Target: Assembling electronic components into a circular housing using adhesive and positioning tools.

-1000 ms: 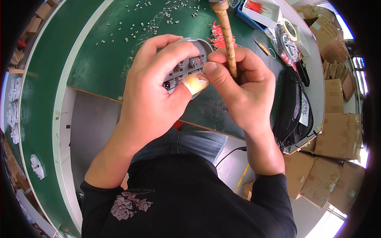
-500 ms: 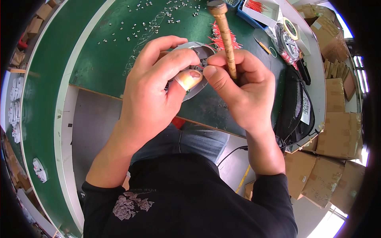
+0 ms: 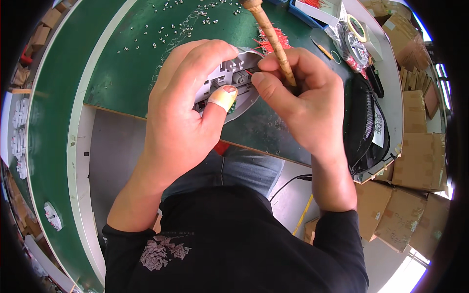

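My left hand grips a rounded grey plastic housing with ribs and small fittings inside, its open side partly facing me. Yellowish tape wraps the left thumb, which presses by the inside of the housing, next to a green part. At the housing's right rim, my right hand pinches a thin red wire between thumb and forefinger. The same hand also holds a brown stick-like tool with a knobbed top, tilted up and leftward. Its lower end is hidden in the palm.
On the green table lie scattered small metal parts and a heap of red wires. Farther right are a blue bin, a tape roll, an orange-handled tool and a black bag. Cardboard boxes stand beyond.
My left fingers have lifted and opened away from the wire, showing more of the housing's inside. The brown tool's top has swung left, and my right hand stays at the rim with the wire.
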A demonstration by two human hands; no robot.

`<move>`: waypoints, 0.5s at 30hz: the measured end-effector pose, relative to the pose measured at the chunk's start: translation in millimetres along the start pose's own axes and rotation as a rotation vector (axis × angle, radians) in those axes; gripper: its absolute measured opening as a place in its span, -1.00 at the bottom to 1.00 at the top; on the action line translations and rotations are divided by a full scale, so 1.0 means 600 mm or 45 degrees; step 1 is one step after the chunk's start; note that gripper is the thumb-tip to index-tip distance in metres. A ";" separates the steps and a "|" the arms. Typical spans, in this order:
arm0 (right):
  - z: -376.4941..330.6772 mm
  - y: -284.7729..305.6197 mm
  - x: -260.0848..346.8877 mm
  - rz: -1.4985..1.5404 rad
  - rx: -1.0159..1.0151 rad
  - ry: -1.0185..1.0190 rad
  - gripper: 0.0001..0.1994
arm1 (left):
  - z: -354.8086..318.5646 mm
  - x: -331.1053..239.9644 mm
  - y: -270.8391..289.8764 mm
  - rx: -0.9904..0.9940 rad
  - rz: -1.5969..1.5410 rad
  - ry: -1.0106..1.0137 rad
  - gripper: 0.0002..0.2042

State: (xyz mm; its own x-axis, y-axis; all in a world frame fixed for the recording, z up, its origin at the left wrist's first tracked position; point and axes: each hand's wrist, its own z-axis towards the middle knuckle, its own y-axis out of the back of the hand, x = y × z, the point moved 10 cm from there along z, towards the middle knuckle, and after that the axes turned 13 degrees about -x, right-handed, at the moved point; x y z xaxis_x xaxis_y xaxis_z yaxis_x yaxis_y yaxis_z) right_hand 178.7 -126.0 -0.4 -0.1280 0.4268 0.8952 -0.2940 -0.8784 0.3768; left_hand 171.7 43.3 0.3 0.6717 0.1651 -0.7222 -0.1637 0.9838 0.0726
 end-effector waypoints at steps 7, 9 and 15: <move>0.017 -0.005 0.034 -0.169 0.148 0.097 -0.80 | -0.003 -0.011 -0.004 0.125 0.053 -0.094 -0.56; 0.016 -0.003 0.039 -0.197 0.134 0.111 -0.80 | -0.002 -0.013 -0.004 0.120 0.069 -0.103 -0.57; 0.013 -0.012 0.017 0.025 0.188 -0.018 -0.80 | -0.006 0.005 0.001 0.143 0.161 0.022 -0.63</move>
State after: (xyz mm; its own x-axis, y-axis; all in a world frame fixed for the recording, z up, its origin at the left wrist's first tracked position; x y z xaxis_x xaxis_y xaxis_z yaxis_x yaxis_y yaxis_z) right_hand 187.2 -117.1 7.7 -0.1183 0.4071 0.9057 -0.1490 -0.9091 0.3891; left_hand 171.0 44.3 -4.1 0.6382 0.2876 -0.7141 -0.1633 0.9571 0.2395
